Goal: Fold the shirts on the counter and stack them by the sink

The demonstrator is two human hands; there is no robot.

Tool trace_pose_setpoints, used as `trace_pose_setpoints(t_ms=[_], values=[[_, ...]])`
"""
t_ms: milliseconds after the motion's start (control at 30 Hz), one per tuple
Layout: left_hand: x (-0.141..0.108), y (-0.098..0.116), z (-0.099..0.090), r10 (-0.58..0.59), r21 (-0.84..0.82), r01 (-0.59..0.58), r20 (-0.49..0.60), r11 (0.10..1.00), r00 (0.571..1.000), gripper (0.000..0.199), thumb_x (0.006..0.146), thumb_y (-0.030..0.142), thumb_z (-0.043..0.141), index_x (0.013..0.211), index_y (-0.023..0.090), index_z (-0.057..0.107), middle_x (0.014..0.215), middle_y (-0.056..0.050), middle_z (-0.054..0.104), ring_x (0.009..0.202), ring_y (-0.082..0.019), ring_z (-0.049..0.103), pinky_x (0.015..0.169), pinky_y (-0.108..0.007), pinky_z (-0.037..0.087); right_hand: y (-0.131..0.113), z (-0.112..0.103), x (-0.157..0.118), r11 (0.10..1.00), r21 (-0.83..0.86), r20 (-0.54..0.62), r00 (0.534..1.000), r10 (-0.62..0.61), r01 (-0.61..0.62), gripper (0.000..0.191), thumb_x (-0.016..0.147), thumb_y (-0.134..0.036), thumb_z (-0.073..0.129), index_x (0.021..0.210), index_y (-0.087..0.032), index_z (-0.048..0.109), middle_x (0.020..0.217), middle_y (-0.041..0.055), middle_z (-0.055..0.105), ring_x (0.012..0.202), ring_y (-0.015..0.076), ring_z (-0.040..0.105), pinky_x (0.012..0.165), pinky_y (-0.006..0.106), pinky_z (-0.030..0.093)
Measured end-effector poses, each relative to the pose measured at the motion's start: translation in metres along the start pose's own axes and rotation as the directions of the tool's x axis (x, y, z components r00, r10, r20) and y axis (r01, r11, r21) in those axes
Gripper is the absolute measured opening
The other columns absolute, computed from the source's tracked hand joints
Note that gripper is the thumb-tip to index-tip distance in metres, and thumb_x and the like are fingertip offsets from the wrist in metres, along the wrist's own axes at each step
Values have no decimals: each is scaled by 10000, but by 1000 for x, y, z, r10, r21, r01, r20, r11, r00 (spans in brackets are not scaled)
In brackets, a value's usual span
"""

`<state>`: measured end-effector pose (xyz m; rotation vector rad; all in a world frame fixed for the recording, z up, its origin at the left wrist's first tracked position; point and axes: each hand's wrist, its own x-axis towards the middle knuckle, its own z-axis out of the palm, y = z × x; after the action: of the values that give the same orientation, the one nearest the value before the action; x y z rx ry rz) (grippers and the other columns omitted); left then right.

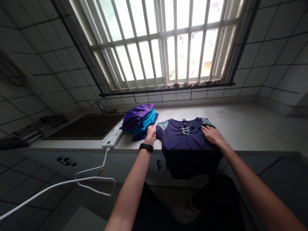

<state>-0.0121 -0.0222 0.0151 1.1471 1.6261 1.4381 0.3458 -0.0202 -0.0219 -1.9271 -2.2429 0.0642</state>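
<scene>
The left grip [151, 133] sits at the near edge of the table [134, 145], its fingers bunched against the shirt's sleeve. Whether they pinch cloth or only press on it cannot be told. The right grip [211, 134] is open, palm down and fingers spread, lying flat on the shirt's chest near the far shoulder and holding nothing.

Between the two grips lies a dark purple shirt [186, 139] with teal lace shoulders and a small ornament at the neck. It is spread face up and unfolded, its upper half on the table and its lower half hanging down over the table's edge.

Just left of the left grip is a pile of folded clothes [139, 120], purple on top with bright teal layers below. This pile looks finished and tidy, while the shirt lies open, so the folded pile and the flat shirt show what is done and what is not.

Further left of the left grip, set into the table, is a dark sink [84, 126] with a metal tap [99, 106] behind it. The basin is too shadowed to show whether anything lies inside. A white power bank [113, 137] lies between the sink and the pile, and a white cable [93, 183] trails from it over the edge. A barred window [154, 41] rises ahead, above both grips.
</scene>
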Motion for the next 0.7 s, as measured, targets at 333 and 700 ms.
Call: trace_pose_setpoints(t_ms=[333,700], values=[[-21,29,15,223,298,-393,472,870,853,303,900,282,682,1154,152,785,1148,-148,798,1029,-265,753,955,-363,584,-6,-9,-7,999,-34,5,1000,-11,11,600,1076,-348,240,1606,-172,458,1671,151,422,1501,341,429,1250,596,286],[-25,8,20,94,764,-539,545,354,833,403,1038,315,432,1301,223,724,1436,-131,670,1312,-271,640,1125,-369,481,-7,-17,-4,999,-7,81,996,32,-32,602,1083,-368,227,1648,-228,377,1725,108,328,1551,322,367,1254,648,245]])
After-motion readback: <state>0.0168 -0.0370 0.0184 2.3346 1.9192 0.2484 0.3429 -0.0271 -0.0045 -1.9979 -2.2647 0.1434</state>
